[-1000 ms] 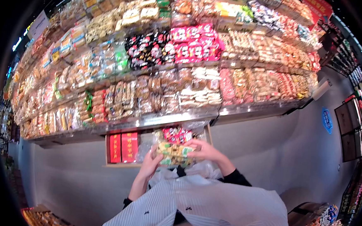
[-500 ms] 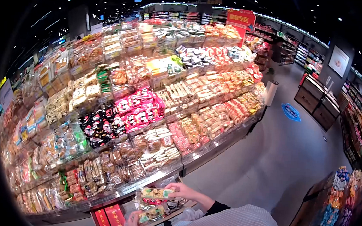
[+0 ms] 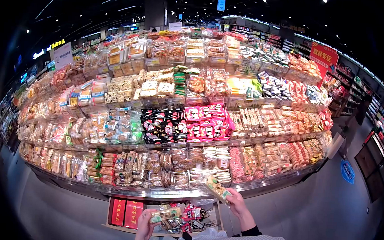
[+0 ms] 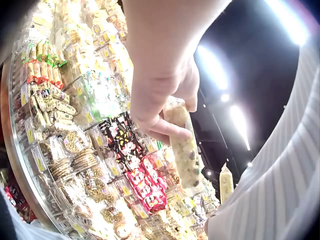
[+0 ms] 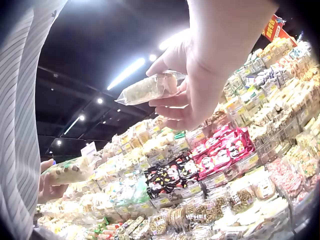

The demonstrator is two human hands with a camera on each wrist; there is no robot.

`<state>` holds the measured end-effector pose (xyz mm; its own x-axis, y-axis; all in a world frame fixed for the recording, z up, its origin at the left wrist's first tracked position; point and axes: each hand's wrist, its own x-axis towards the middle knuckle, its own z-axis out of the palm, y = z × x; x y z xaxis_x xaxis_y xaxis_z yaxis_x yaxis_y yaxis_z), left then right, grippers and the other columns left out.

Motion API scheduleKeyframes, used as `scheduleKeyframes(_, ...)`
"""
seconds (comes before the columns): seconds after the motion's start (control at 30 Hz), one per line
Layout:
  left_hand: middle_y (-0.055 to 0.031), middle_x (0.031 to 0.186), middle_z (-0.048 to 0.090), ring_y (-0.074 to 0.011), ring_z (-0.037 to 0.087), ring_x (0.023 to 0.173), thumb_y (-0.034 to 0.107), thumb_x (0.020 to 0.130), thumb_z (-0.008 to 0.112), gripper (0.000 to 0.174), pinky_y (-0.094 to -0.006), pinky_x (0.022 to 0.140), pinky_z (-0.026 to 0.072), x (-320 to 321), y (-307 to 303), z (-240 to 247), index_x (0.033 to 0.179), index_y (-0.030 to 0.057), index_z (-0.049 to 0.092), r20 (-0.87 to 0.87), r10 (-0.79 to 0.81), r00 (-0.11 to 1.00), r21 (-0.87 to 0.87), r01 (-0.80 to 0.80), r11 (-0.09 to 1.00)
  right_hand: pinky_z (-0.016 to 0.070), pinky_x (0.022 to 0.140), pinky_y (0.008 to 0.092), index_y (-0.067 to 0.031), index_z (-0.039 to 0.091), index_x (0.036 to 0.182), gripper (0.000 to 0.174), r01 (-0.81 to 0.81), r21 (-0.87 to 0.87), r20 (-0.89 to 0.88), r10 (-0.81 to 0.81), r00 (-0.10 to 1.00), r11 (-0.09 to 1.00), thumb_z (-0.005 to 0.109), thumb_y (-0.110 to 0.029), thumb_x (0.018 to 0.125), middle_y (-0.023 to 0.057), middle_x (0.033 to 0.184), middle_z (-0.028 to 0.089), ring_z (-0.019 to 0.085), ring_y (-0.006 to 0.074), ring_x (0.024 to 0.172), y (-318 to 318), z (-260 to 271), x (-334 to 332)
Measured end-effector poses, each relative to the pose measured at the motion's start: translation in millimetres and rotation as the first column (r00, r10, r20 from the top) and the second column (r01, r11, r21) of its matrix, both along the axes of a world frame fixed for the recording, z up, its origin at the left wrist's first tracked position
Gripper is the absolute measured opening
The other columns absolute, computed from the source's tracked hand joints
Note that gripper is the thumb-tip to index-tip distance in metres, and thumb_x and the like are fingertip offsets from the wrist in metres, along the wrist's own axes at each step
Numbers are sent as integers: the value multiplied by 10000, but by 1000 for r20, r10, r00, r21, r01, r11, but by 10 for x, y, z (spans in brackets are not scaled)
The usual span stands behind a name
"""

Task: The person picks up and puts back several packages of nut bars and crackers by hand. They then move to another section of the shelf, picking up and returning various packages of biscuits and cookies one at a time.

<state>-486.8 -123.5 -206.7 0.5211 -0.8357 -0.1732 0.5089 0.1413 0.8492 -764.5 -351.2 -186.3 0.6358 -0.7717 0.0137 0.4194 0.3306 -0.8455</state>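
My left hand (image 3: 144, 225) pinches one end of a clear-wrapped pale snack bar (image 3: 167, 215) flecked with dark and green bits. This bar hangs over an open wooden-edged box (image 3: 218, 216) below the shelf front. My right hand (image 3: 238, 205) grips a second wrapped snack bar (image 3: 216, 189) of the same look, raised higher and tilted, at the front edge of the lowest shelf. In the left wrist view, thumb and fingers hold the first bar (image 4: 184, 145) near its top. The right wrist view shows the second bar (image 5: 147, 90) between thumb and fingers.
A tiered display of packaged snacks (image 3: 165, 125) curves across the view, with a metal front rail (image 3: 152, 193). Inside the box lie red boxes (image 3: 118, 212) at left and several pink and dark packets (image 3: 193, 212). A red sign (image 3: 323, 60) stands at the back right.
The two bars, close together before, are now apart. My right hand has carried its bar up and right toward the shelf; the left stays low over the box. The head view has swung and lifted.
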Motion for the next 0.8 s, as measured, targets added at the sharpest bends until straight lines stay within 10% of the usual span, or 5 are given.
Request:
scheduleKeyframes(0.17, -66, 864, 598, -159, 623, 745, 316, 879, 502, 322, -280, 577, 568, 126, -43, 64, 1033, 35, 528, 8, -14, 1000, -6, 14, 1000, 429, 816, 248, 8, 482, 1109, 340, 22, 92, 73, -28, 997, 996, 585, -118, 809, 66, 1027, 576, 554, 127, 923, -176, -142, 101)
scheduleKeyframes(0.23, -96, 933, 585, -175, 620, 790, 236, 898, 476, 260, -309, 624, 569, 198, -38, 109, 1035, 17, 508, -53, 0, 999, -10, 0, 1000, 460, 858, 392, 32, 402, 1204, 501, 34, 65, 129, -42, 991, 997, 594, -201, 805, 128, 1128, 540, 548, 216, 1006, -221, -231, 150)
scheduleKeyframes(0.8, -66, 964, 566, -131, 597, 847, 236, 916, 445, 261, -268, 669, 557, 1710, -547, 97, 1055, 27, 516, -66, -57, 996, 16, 58, 998, 454, 843, 348, 19, 405, 1196, 486, 270, -26, -22, -270, 963, 963, 582, -234, 820, 108, 1102, 539, 547, 185, 954, -318, 249, 924)
